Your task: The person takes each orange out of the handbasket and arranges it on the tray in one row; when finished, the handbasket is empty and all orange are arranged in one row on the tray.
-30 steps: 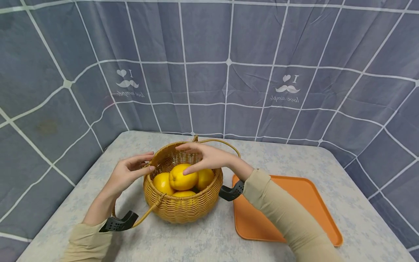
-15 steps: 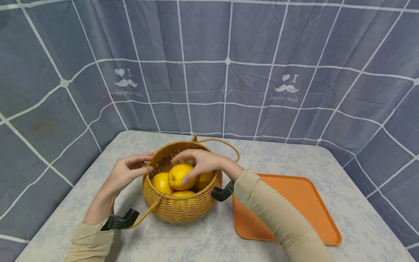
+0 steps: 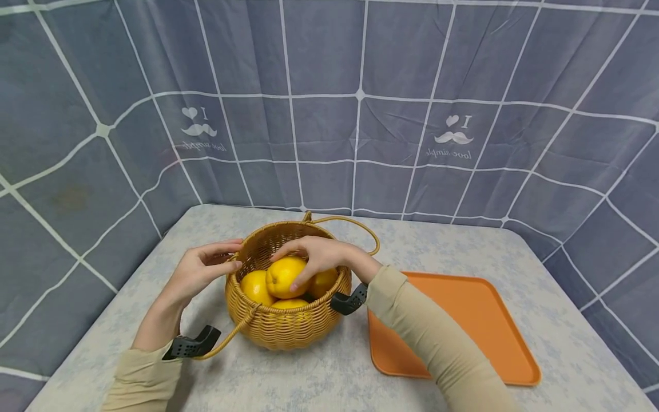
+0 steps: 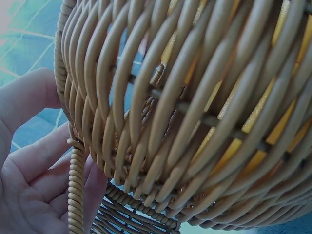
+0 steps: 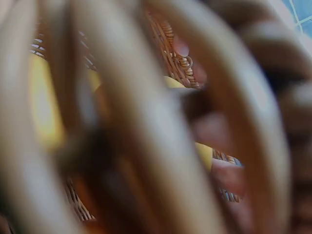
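Note:
A round wicker basket point(image 3: 288, 329) stands on the table with several yellow lemons inside. My left hand point(image 3: 198, 274) holds the basket's left rim, its thumb and fingertips right at the woven edge. The left wrist view shows that thumb at the rim and the fingers behind the wicker handle point(image 4: 76, 190). From the right, my right hand point(image 3: 325, 254) reaches over the rim and grips the top lemon point(image 3: 282, 277), thumb on its near side and fingers over its far side. More lemons point(image 3: 254, 288) lie around it. Blurred wicker strands mostly cover the right hand in its wrist view.
An orange tray point(image 3: 463, 309) lies on the table to the basket's right, partly under the right forearm. One handle point(image 3: 368, 229) of the basket leans out at the back right. A grey checked cloth point(image 3: 329, 131) hangs behind the table and along both sides.
My right hand has moved left and down into the basket, and its thumb and fingers have closed on the top lemon. The left hand has stayed at the rim.

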Action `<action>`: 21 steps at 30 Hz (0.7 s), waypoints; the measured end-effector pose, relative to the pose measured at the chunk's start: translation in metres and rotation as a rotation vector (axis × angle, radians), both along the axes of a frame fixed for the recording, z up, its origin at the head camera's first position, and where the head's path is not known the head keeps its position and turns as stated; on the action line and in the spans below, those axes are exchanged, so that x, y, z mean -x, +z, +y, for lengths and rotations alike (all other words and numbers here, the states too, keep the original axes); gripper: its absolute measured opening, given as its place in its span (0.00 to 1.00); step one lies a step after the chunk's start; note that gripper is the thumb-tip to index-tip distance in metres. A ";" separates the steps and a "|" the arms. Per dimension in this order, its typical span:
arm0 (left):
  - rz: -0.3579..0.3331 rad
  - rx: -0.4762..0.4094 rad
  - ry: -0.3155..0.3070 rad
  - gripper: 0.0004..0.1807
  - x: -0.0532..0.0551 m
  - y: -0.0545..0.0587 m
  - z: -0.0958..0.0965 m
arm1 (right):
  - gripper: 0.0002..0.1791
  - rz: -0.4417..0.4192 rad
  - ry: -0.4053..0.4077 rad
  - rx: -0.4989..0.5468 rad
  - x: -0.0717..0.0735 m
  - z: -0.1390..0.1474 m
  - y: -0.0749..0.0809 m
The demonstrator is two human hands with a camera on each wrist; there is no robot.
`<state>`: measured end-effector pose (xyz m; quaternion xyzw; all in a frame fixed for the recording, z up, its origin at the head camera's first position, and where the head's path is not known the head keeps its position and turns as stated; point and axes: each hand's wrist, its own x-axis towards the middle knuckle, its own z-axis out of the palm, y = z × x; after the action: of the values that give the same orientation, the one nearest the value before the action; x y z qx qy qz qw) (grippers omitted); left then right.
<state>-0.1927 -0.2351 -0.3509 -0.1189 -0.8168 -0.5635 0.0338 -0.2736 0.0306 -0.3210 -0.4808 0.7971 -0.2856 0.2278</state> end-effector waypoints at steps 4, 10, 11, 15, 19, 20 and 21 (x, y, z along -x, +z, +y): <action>0.002 0.001 0.001 0.22 -0.001 -0.001 0.001 | 0.36 -0.022 -0.001 0.067 -0.001 0.002 0.000; -0.002 0.003 0.009 0.22 -0.002 -0.001 0.002 | 0.34 -0.129 -0.083 0.291 -0.006 0.010 -0.001; -0.003 0.004 0.012 0.23 -0.002 -0.001 0.003 | 0.34 -0.138 -0.103 0.319 -0.007 0.013 0.000; -0.007 0.012 0.018 0.23 -0.002 -0.001 0.003 | 0.34 -0.157 -0.162 0.410 -0.011 0.026 0.005; -0.002 0.020 0.021 0.23 -0.003 0.000 0.003 | 0.33 -0.175 -0.188 0.537 -0.017 0.043 0.009; -0.001 0.020 0.021 0.23 -0.003 0.000 0.003 | 0.33 -0.175 -0.204 0.562 -0.019 0.047 0.010; 0.001 0.020 0.020 0.23 -0.003 0.000 0.003 | 0.33 -0.177 -0.225 0.582 -0.021 0.052 0.010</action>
<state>-0.1899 -0.2320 -0.3508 -0.1112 -0.8237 -0.5547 0.0388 -0.2530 0.0828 -0.3106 -0.4081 0.7071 -0.5657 0.1162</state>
